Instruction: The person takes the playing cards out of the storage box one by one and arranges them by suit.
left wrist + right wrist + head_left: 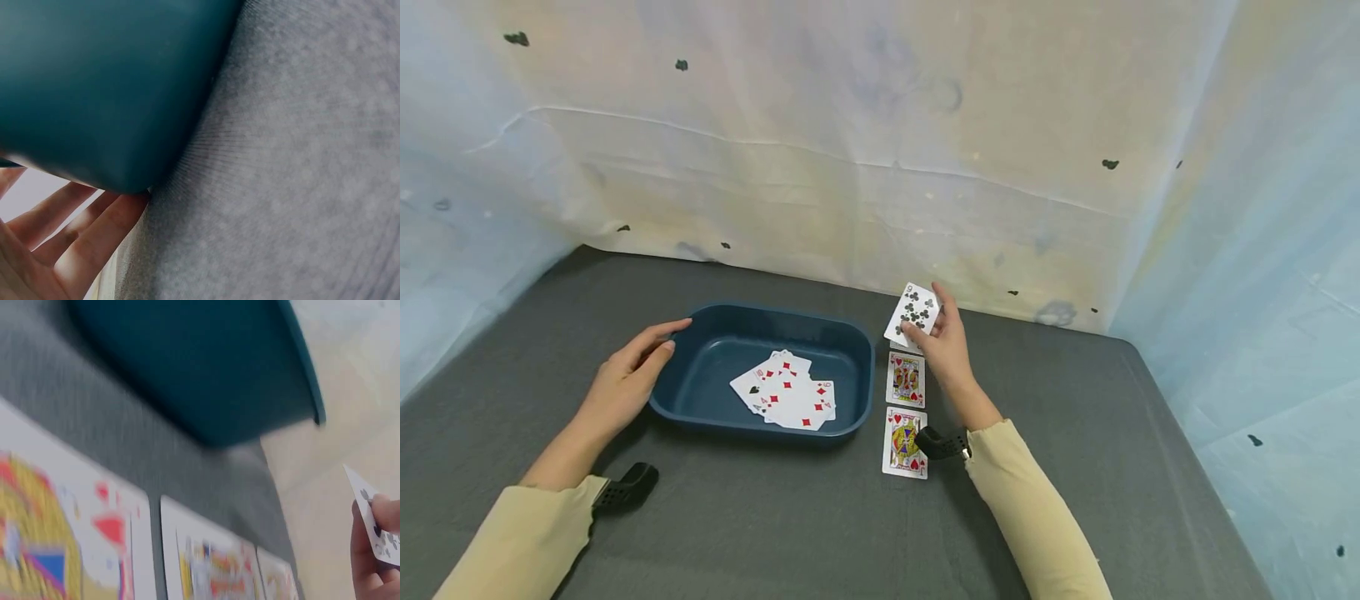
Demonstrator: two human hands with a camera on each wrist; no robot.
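Observation:
My right hand [949, 343] pinches a nine of clubs playing card [913, 310] between thumb and fingers, face up, just right of a blue tray [871, 392]. In the right wrist view the card [369, 515] is held up off the table. My left hand [625, 379] rests at the tray's left end, its fairly straight fingers [100, 240] against the outer wall. Inside the tray lies a loose pile of face-up cards [790, 392]. Beside it, a jack of hearts [901, 442] and a king of hearts [906, 379] lie in a column; another card [277, 575] lies beyond them, mostly hidden in the head view.
A dark grey cloth [790, 525] covers the table. Pale sheeting [850, 150] hangs along the back and both sides. Black wrist devices [628, 487] sit at both cuffs, the right one overlapping the jack in the head view.

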